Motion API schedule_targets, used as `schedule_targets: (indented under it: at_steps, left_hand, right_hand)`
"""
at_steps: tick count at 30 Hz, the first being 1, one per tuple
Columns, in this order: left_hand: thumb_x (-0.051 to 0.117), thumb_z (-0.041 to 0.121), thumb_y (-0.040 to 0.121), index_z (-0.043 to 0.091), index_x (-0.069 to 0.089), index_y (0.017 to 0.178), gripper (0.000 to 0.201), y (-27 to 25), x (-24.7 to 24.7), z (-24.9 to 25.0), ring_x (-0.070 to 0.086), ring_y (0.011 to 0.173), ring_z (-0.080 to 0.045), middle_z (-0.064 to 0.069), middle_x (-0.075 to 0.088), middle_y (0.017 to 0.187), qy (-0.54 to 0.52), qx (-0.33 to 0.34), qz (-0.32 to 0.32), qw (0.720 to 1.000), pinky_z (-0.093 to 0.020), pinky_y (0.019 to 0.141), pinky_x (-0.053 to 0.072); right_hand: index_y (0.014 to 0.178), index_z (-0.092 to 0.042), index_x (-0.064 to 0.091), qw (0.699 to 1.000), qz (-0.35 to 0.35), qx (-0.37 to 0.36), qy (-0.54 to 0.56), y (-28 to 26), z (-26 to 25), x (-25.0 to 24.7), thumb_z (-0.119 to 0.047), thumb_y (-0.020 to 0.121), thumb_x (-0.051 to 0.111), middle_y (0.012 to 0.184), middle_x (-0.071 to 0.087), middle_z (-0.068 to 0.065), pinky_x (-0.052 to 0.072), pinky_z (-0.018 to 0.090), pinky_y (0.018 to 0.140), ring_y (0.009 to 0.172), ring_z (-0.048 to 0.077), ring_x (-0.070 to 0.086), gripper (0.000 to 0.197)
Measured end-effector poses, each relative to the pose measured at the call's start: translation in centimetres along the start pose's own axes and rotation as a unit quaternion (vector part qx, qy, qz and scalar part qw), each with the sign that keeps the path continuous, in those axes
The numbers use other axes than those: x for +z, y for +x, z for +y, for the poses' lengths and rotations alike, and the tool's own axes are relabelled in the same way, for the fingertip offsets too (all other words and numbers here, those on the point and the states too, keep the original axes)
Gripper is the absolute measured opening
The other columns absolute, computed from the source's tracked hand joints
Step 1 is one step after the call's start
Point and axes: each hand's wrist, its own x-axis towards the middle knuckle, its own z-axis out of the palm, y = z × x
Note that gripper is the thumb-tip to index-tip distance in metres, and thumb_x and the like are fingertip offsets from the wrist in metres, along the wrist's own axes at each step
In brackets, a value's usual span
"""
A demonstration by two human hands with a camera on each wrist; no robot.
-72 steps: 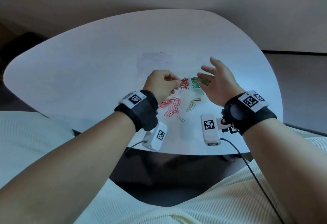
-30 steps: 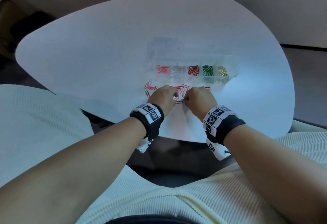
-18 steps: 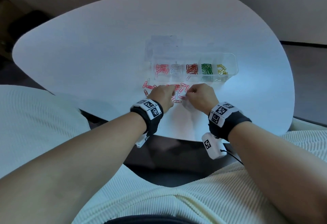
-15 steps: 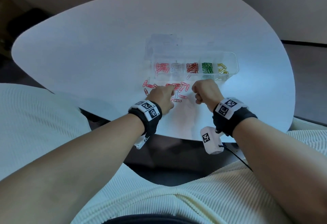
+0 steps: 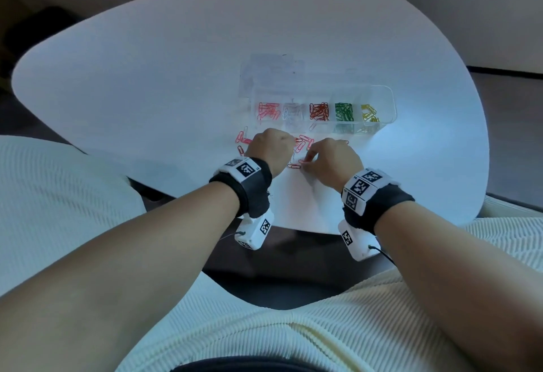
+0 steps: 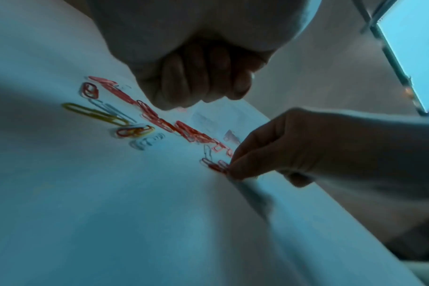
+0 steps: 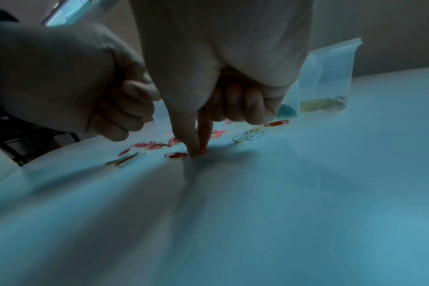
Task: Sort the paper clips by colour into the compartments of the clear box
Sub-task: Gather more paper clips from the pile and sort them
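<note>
Back down at the near edge of the loose paper clips (image 5: 304, 144) after half a second raised as a fist just short of the clear box (image 5: 385, 98): right hand (image 5: 332, 160), thumb and forefinger now closed tip to tip against the white desk (image 5: 147, 77) on a red paper clip (image 7: 202, 151), the other fingers (image 7: 254, 108) tucked under. Pinched, by the look of the right wrist view, but not yet lifted.

Unmoved at the left of the scatter: left hand (image 5: 271, 148), curled into a loose fist just above the desk. Impossible to tell whether anything is held inside it.

Just beyond both hands, toward the far side of the desk: the clear box, open, with five compartments in a row already holding pink, clear, red, green and yellow clips, left to right.

Left outside it: a line of mostly pink and red clips between the hands, a few more at far left, and some yellow and clear ones toward the right.

Judged from this: one pick-up beginning rather than a drop-off ending, with the sorting well advanced but not finished. Probable next stop for the pinched clip, the middle red compartment. A thin clip lying flat on a smooth top, likely to slide rather than lift unless an end is tipped up first.
</note>
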Motion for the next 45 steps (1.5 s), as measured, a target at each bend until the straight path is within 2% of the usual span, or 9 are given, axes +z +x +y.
schedule_targets:
  at_steps: [3,6,12,17,23,28,34,37,45]
  left_hand:
    - [0.05,0.032,0.086,0.027,0.063,0.088,0.014,-0.4,0.8,0.1,0.058,0.078,-0.027,0.0,0.066,0.086,0.124,0.043,-0.022,0.991,-0.028,0.064,0.045]
    - [0.052,0.034,0.089,0.036,0.058,0.122,0.034,0.0,1.1,-0.2,0.063,0.099,-0.029,-0.002,0.068,0.113,0.224,0.088,-0.037,0.97,-0.032,0.078,0.049]
    - [0.053,0.026,0.092,0.027,0.069,0.107,0.022,0.5,1.0,0.0,0.064,0.093,-0.028,-0.003,0.07,0.106,0.287,0.114,-0.043,0.95,-0.031,0.076,0.051]
    - [0.052,0.035,0.094,0.033,0.062,0.114,0.022,0.7,0.9,-0.4,0.063,0.094,-0.025,0.0,0.068,0.109,0.302,0.138,-0.031,0.943,-0.029,0.072,0.044]
    - [0.054,0.038,0.093,0.028,0.067,0.108,0.022,0.7,0.8,0.2,0.063,0.088,-0.026,-0.001,0.069,0.1,0.326,0.129,-0.032,0.936,-0.029,0.069,0.042]
    - [0.057,0.041,0.085,0.025,0.066,0.094,0.02,0.5,0.5,0.7,0.06,0.078,-0.024,0.0,0.067,0.089,0.315,0.109,-0.047,0.942,-0.029,0.064,0.041]
    - [0.034,0.021,0.092,0.016,0.035,0.06,0.032,0.2,0.0,0.4,0.034,0.059,-0.024,-0.004,0.041,0.063,0.058,0.006,-0.017,0.998,-0.032,0.052,0.023]
    - [0.034,0.021,0.092,0.014,0.03,0.058,0.035,0.5,0.0,0.2,0.028,0.058,-0.024,-0.004,0.032,0.059,-0.071,-0.037,-0.001,0.997,-0.033,0.057,0.021]
    - [0.035,0.041,0.102,0.017,0.034,0.067,0.042,1.0,-0.1,1.8,0.025,0.048,-0.015,0.003,0.031,0.056,-0.158,0.036,-0.087,0.983,-0.026,0.047,0.023]
  right_hand:
    - [0.08,-0.01,0.065,0.998,-0.029,0.035,-0.036,0.1,0.3,0.2,-0.033,0.079,0.065,0.077,0.065,0.008,0.041,0.024,0.056,0.072,0.025,0.064,0.023]
    - [0.073,-0.007,0.056,0.996,-0.073,0.056,0.022,0.3,0.7,-0.5,-0.029,0.083,0.053,0.075,0.059,0.01,0.038,0.027,0.058,0.072,0.025,0.058,0.024]
    - [0.057,-0.021,0.027,0.883,-0.083,0.128,0.444,0.3,0.8,-3.0,-0.016,0.079,0.042,0.052,0.023,-0.002,0.013,0.024,0.047,0.051,0.016,0.014,0.027]
    - [0.06,-0.012,0.04,0.826,-0.119,0.116,0.539,0.2,1.3,-2.8,-0.008,0.079,0.032,0.056,0.04,0.007,0.018,0.02,0.044,0.048,0.016,0.023,0.021]
    - [0.08,-0.019,0.072,0.966,0.027,0.026,0.256,0.5,1.0,-1.8,-0.01,0.088,0.047,0.068,0.059,-0.013,0.037,0.018,0.051,0.057,0.008,0.051,0.029]
    - [0.086,-0.017,0.073,0.971,0.062,0.02,0.229,0.9,1.2,-1.3,-0.01,0.088,0.044,0.077,0.064,-0.004,0.041,0.018,0.056,0.069,0.017,0.062,0.03]
    - [0.106,-0.03,0.073,0.99,0.084,-0.008,0.112,1.1,1.5,-1.2,-0.022,0.089,0.056,0.09,0.073,-0.001,0.047,0.023,0.072,0.082,0.016,0.065,0.026]
    - [0.106,-0.034,0.074,0.997,0.052,-0.012,0.05,0.7,1.4,-0.8,-0.029,0.088,0.061,0.1,0.073,0.001,0.047,0.025,0.07,0.087,0.022,0.065,0.023]
    - [0.081,-0.027,0.072,0.999,0.013,0.025,0.036,0.9,1.1,-1.1,-0.028,0.081,0.073,0.083,0.066,0.003,0.04,0.024,0.06,0.077,0.022,0.064,0.002]
